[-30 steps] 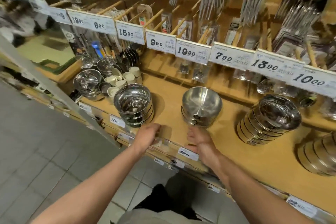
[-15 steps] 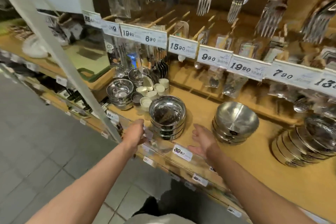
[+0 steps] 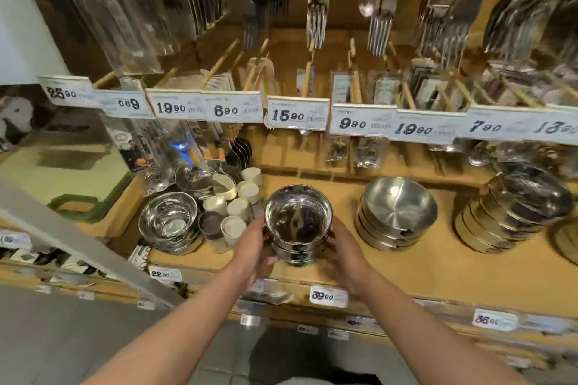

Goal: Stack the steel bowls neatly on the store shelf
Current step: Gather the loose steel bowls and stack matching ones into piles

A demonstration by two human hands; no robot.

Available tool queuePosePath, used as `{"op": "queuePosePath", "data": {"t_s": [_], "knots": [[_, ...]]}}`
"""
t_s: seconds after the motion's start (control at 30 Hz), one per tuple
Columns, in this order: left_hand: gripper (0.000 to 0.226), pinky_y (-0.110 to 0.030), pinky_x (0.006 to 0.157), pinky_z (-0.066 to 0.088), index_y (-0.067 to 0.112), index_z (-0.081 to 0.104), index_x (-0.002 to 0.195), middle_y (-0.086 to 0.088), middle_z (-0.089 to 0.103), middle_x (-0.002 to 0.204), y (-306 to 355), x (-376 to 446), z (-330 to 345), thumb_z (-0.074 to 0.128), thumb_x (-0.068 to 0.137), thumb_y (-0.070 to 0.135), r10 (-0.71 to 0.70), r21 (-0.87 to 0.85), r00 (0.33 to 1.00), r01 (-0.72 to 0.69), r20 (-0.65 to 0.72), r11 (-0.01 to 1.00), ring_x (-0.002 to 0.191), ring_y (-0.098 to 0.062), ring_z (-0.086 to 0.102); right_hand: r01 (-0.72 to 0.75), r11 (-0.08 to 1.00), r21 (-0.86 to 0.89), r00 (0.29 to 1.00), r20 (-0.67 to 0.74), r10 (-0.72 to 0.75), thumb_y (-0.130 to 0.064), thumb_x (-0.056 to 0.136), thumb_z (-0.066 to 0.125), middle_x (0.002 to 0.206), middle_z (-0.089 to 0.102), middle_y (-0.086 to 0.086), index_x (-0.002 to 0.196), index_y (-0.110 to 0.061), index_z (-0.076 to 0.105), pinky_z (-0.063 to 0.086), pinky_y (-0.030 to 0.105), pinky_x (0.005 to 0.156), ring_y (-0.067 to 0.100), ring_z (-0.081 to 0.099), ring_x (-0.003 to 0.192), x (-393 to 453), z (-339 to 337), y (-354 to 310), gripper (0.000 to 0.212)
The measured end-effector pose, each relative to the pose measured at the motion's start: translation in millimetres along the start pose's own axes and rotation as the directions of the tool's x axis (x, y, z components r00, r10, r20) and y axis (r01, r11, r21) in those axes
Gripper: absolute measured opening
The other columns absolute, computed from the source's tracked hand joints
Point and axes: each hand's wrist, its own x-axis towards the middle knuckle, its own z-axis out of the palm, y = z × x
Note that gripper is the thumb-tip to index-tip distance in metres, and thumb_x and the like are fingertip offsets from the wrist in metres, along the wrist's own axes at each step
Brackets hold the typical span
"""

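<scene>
Both hands are closing in now from the shelf edge, the left hand [image 3: 255, 245] cupping the nine o'clock side and the right hand [image 3: 342, 251] curling round the three o'clock side of the short stack of shiny round steel bowls [image 3: 297, 223], which is sitting near the front of the wooden store shelf [image 3: 438, 272]. For a neat job, I reckon they are wanting even pressure from both sides, squaring the rims one over another and keeping clear of the matte steel bowl stack [image 3: 395, 216] at three o'clock and the white cups [image 3: 233, 228] at nine.

Wooden shelf [image 3: 438, 275], price tags [image 3: 297, 116], tiled floor [image 3: 78, 337]
</scene>
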Motion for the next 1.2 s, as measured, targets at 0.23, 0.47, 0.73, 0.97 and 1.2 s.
{"op": "queuePosePath", "data": {"t_s": [0.23, 0.47, 0.73, 0.97, 1.2], "knots": [[0.04, -0.049, 0.093, 0.056, 0.031, 0.067, 0.117, -0.001, 0.069, 0.121, 26, 47, 22, 0.034, 0.105, 0.051, 0.052, -0.011, 0.997, -0.052, 0.058, 0.999, 0.114, -0.023, 0.062, 0.024, 0.997, 0.078, 0.993, -0.117, -0.015, -0.048, 0.1, 0.046, 0.102, 0.073, 0.001, 0.096, -0.033, 0.071, 0.048, 0.043, 0.084, 0.028, 0.063, 0.107, 42, -6, -20, 0.03], [0.037, -0.053, 0.099, 0.053, 0.027, 0.067, 0.117, -0.003, 0.071, 0.116, 40, 76, 25, 0.038, 0.104, 0.046, 0.011, -0.091, 1.0, -0.009, 0.022, 0.996, 0.113, -0.025, 0.063, 0.058, 0.998, 0.038, 0.99, -0.129, -0.052, -0.053, 0.099, 0.046, 0.093, 0.076, -0.011, 0.103, -0.038, 0.071, 0.058, 0.045, 0.092, 0.015, 0.064, 0.102, 71, -5, -28, 0.03], [0.034, -0.049, 0.096, 0.054, 0.026, 0.071, 0.105, 0.002, 0.077, 0.101, 41, 80, 23, 0.043, 0.101, 0.045, -0.022, -0.11, 1.0, 0.02, -0.01, 0.994, 0.104, -0.021, 0.067, 0.075, 0.996, 0.045, 0.989, -0.128, -0.068, -0.048, 0.102, 0.043, 0.115, 0.061, -0.013, 0.106, -0.038, 0.063, 0.05, 0.051, 0.1, 0.006, 0.053, 0.109, 67, 3, -34, 0.023], [0.036, -0.049, 0.091, 0.055, 0.022, 0.069, 0.101, -0.006, 0.075, 0.105, 43, 71, 23, 0.038, 0.099, 0.04, 0.039, -0.047, 0.994, -0.044, -0.101, 0.998, 0.103, -0.026, 0.065, 0.066, 0.997, 0.033, 0.99, -0.129, -0.061, -0.048, 0.1, 0.046, 0.114, 0.065, -0.009, 0.103, -0.038, 0.068, 0.055, 0.044, 0.085, 0.013, 0.056, 0.11, 65, 16, -36, 0.024], [0.032, -0.035, 0.067, 0.046, 0.019, 0.068, 0.09, -0.005, 0.07, 0.087, 34, 64, 28, 0.041, 0.097, 0.035, 0.045, -0.078, 0.972, -0.064, -0.23, 0.995, 0.078, -0.02, 0.058, 0.059, 0.998, 0.007, 0.991, -0.124, -0.057, -0.045, 0.101, 0.044, 0.114, 0.063, -0.011, 0.105, -0.039, 0.066, 0.055, 0.046, 0.089, 0.011, 0.055, 0.111, 67, 25, -39, 0.023]]}}
